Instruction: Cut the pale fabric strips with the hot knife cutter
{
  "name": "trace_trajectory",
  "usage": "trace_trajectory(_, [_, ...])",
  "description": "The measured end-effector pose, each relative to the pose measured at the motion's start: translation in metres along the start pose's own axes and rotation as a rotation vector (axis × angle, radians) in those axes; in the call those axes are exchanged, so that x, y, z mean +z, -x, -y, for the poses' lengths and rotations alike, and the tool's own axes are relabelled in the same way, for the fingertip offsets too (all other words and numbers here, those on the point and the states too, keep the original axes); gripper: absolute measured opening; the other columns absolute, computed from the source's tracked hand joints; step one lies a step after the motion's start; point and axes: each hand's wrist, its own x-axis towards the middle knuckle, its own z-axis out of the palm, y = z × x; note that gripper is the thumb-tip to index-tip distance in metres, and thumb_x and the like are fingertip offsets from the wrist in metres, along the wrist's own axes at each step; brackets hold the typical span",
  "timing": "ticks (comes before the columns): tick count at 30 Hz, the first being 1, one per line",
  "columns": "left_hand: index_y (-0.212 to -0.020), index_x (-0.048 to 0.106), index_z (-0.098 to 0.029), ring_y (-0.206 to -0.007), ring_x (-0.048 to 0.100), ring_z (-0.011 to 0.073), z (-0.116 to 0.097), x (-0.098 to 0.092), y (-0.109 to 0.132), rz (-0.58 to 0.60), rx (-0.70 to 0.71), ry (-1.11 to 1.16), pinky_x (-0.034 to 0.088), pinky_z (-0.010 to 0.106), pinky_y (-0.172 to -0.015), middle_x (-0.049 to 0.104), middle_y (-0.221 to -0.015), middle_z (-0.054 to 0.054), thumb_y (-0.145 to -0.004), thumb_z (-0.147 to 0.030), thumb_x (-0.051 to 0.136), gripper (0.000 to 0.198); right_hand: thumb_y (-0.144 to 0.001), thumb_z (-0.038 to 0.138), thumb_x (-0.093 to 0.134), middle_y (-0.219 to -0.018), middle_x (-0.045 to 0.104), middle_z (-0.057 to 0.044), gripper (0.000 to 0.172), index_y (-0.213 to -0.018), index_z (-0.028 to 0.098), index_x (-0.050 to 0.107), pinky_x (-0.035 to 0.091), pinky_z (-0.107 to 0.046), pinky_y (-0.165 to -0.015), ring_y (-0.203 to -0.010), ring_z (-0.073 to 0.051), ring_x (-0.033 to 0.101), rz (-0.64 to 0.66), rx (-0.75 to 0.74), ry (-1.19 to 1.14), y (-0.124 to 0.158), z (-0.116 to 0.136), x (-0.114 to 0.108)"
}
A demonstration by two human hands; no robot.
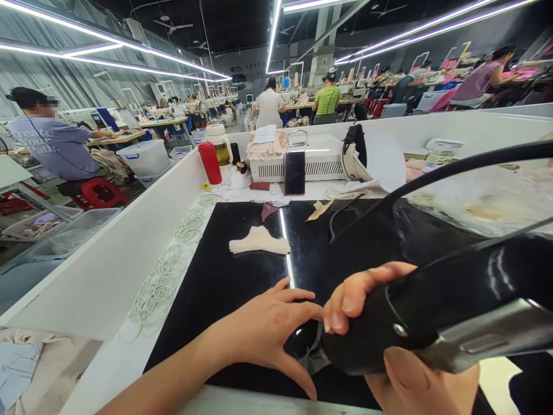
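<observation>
My right hand (415,346) is wrapped round the black body of a corded power tool (458,300) with a metal lever, which looks like an electric cloth cutter. Its front end reaches down to the glossy black board (224,300). Beside that end, my left hand (280,323) lies with fingers spread and thumb apart, its fingertips close to my right fingers. Whether anything is under the left palm is hidden. Beyond it rests a cream fabric piece (259,241). A pale piece (496,383) shows below the tool at the lower right.
Small maroon (268,212) and beige scraps (320,208) lie at the board's far edge, near a phone (294,173) leaning on a white metal box (319,153). Green cord loops (158,288) line the left side. A red tumbler (210,163) stands behind. The tool's black cable (466,164) arches across the right.
</observation>
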Motion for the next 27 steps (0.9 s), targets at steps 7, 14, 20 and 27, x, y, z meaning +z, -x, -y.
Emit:
trace_trajectory(7, [-0.155,0.043,-0.031,-0.152,0.035,0.0332,0.002,0.002,0.0,0.005,0.0,0.005,0.007,0.064,-0.126,0.061,-0.146,0.01,-0.075,-0.055,0.088,0.094,-0.09,0.042,0.075,-0.076,0.059,0.002,0.027,-0.109,0.032,0.058,0.059,-0.033,-0.056,-0.058,-0.018,0.061,0.006,-0.013,0.013,0.002,-0.005,0.0])
trace_trajectory(14, [-0.142,0.053,-0.027,-0.151,0.038,0.034,0.005,0.005,0.003,-0.056,0.042,-0.036,0.014,0.062,-0.126,0.048,-0.158,0.01,-0.077,-0.053,0.087,0.078,-0.087,0.041,0.079,-0.079,0.06,0.001,0.034,-0.112,0.03,0.059,0.06,-0.034,-0.059,-0.064,-0.018,0.061,0.0,-0.003,-0.045,-0.001,-0.002,-0.01])
trace_trajectory(20, [-0.098,0.071,-0.023,-0.149,0.04,0.033,0.009,-0.002,0.012,-0.094,0.105,-0.218,0.023,0.056,-0.126,0.049,-0.159,0.005,-0.091,-0.037,0.079,0.018,-0.086,0.038,0.08,-0.083,0.062,0.002,0.032,-0.112,0.029,0.063,0.059,-0.034,-0.065,-0.068,-0.017,0.063,-0.07,-0.055,-0.003,-0.014,0.006,-0.029])
trace_trajectory(27, [-0.096,0.074,-0.025,-0.147,0.042,0.0302,0.016,-0.021,0.021,-0.132,0.074,-0.382,0.024,0.056,-0.126,0.054,-0.154,0.001,-0.099,-0.026,0.068,0.006,-0.082,0.039,0.083,-0.08,0.064,0.002,0.033,-0.107,0.027,0.065,0.056,-0.034,-0.06,-0.064,-0.017,0.061,-0.157,-0.088,0.034,-0.02,0.006,-0.031])
